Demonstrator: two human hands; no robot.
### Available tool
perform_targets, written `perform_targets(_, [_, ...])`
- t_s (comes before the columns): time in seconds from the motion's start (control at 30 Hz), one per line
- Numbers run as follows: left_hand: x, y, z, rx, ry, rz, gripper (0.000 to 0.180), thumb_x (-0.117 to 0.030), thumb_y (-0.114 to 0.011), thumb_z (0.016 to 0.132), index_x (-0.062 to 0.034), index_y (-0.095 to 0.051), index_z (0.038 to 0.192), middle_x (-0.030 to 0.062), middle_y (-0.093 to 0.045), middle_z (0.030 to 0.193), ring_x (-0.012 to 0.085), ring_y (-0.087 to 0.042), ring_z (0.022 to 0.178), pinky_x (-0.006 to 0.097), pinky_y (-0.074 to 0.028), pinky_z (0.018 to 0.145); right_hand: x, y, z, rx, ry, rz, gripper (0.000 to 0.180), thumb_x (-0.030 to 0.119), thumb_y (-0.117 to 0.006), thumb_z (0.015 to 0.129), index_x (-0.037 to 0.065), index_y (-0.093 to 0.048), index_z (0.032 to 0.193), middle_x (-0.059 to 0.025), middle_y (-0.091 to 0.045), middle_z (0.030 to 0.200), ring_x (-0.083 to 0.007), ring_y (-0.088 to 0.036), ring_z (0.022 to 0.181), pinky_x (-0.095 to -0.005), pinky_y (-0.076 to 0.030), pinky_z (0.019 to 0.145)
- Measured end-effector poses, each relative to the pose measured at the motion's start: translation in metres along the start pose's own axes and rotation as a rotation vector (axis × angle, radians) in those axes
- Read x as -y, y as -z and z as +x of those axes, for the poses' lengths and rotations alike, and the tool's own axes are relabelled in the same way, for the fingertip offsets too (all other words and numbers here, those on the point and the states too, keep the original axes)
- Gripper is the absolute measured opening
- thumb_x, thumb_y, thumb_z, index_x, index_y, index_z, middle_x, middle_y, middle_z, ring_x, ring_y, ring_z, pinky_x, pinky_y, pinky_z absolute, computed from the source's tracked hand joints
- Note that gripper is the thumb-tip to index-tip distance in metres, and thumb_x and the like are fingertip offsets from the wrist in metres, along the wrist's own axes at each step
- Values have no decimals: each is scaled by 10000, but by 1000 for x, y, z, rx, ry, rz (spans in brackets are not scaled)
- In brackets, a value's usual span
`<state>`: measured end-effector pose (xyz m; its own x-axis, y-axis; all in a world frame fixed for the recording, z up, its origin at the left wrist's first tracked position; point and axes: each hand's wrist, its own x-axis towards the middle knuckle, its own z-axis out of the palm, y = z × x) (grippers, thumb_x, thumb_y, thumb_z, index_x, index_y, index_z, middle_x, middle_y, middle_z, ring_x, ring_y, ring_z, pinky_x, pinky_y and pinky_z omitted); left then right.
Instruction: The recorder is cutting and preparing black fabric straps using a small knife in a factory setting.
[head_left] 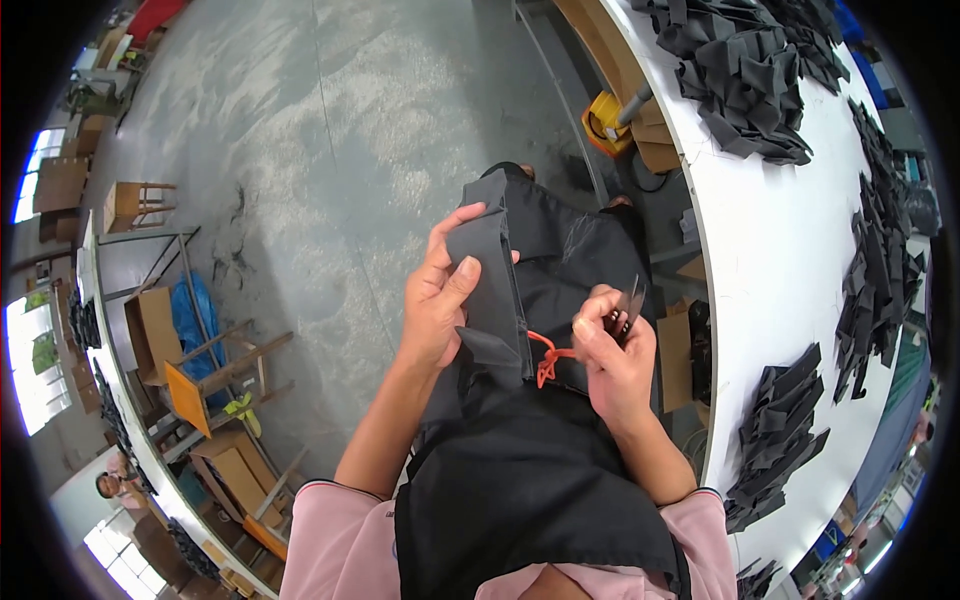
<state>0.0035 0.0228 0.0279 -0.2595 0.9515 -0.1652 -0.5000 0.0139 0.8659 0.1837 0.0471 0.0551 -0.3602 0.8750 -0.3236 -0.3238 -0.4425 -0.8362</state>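
Note:
My left hand (pixel 437 290) holds a folded dark grey fabric piece (pixel 487 245) above my lap, thumb on its face and fingers around the far edge. A loose flap of it hangs near my wrist. To the right, my right hand (pixel 617 360) is closed around small dark thread snips (pixel 630 303), whose blades point up and away from me. A knotted orange cord (pixel 547 362) runs from beside the fabric's lower corner to my right hand. The snips and the fabric are apart. Under both hands is my black apron (pixel 530 490).
A white table (pixel 750 260) curves along my right, bearing several heaps of dark fabric pieces (pixel 745 80). Beneath it stand a yellow object (pixel 605 125) and cardboard. On the left are a wooden stool (pixel 140 205), an overturned wooden chair (pixel 215 375) and cardboard boxes (pixel 235 470).

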Motion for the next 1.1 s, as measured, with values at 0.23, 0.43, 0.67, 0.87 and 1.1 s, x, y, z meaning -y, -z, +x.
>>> perform_targets(0.23, [1,-6,1,-6,61,-38,278,-178,-528,917,60,-574,1053,65,-319,1365,171,-574,1008,309,-518,816,-12,-6,8,134,256,-710,176,-6,-691,718,8,-584,858,-37,-488,741,-116,-448,586,-241,-362,537])
perform_targets(0.43, [2,-3,1,-54,197,-138,255,-139,-519,915,66,-570,1057,63,-338,1353,163,-572,1006,300,-510,817,-13,-4,11,107,101,-362,96,-2,-617,788,19,-525,805,1,-479,738,-85,-424,591,-226,-351,531])
perform_targets(0.67, [14,2,7,-135,273,72,216,-92,-542,889,82,-590,1007,63,-411,1285,153,-592,945,282,-514,787,-3,7,-14,328,560,-862,355,-44,-655,598,75,-660,932,-21,-464,659,-136,-495,548,-255,-376,458])
perform_targets(0.87, [9,-8,15,-217,165,189,238,-106,-590,866,0,-498,674,41,-481,1174,65,-463,837,231,-397,739,-16,-1,-1,270,631,-1116,395,-42,-654,589,85,-647,963,-35,-442,691,-144,-500,515,-281,-384,441])
perform_targets(1.1, [25,15,17,-102,-48,578,343,-209,-595,875,-9,-447,640,74,-531,1156,84,-452,769,229,-368,654,-18,5,13,12,194,-493,71,30,-645,795,-16,-593,787,4,-419,735,-63,-409,612,-203,-332,525])
